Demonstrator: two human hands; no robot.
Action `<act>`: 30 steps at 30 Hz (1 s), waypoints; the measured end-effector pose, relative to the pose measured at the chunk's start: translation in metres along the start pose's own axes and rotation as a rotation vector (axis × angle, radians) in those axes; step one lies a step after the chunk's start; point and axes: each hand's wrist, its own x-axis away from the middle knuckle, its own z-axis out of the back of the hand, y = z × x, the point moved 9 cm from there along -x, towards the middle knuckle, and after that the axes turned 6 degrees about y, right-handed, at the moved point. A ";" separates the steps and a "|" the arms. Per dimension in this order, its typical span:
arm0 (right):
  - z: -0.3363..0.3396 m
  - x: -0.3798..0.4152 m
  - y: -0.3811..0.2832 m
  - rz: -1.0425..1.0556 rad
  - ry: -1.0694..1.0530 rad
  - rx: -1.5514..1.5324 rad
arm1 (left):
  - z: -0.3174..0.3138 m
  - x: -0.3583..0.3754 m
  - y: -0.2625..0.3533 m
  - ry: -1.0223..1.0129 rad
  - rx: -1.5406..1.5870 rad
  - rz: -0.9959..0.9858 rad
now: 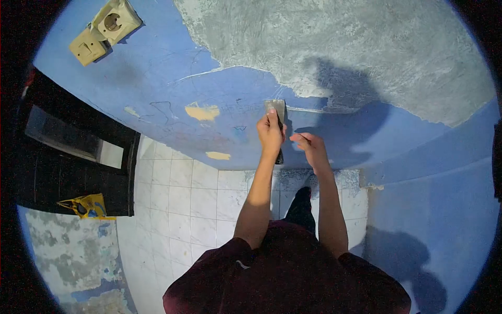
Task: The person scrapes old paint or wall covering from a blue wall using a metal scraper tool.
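Note:
My left hand (270, 135) is wrapped round a scraper (280, 106), its thumb laid along the flat metal blade and the dark handle end showing below the fist. The blade tip is at the blue painted wall (230, 89), just below the ragged edge of a bare grey patch (261, 36). Thin pale scratches run along that edge. Close by on the right, my right hand (314, 152) has its fingers curled and pinched together; I cannot tell what they hold.
Wall sockets (112, 23) stick out at the upper left. A dark door (68, 167) with a yellow bag (86, 205) by its edge stands left. White floor tiles (178, 201) lie below, with blue flakes near the wall. Another blue wall (444, 209) rises at right.

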 end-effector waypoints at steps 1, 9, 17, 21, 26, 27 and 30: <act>-0.002 0.001 0.002 0.009 -0.015 0.006 | 0.001 -0.001 0.000 -0.022 -0.026 -0.003; -0.019 0.002 -0.021 -0.011 0.031 -0.096 | 0.010 0.004 -0.003 -0.105 -0.175 -0.057; -0.054 -0.008 -0.018 -0.065 0.037 -0.601 | 0.000 0.011 0.017 -0.205 -0.442 -0.199; -0.053 -0.014 -0.014 -0.028 0.198 -0.759 | 0.000 0.008 0.014 -0.139 -0.591 -0.278; -0.053 -0.020 -0.018 -0.031 0.205 -0.856 | -0.004 0.009 0.014 -0.126 -0.627 -0.296; -0.052 -0.020 -0.016 -0.038 0.230 -0.840 | -0.004 0.007 0.010 -0.112 -0.637 -0.304; -0.052 -0.026 -0.019 -0.020 0.270 -0.819 | -0.013 0.011 0.023 -0.044 -0.690 -0.333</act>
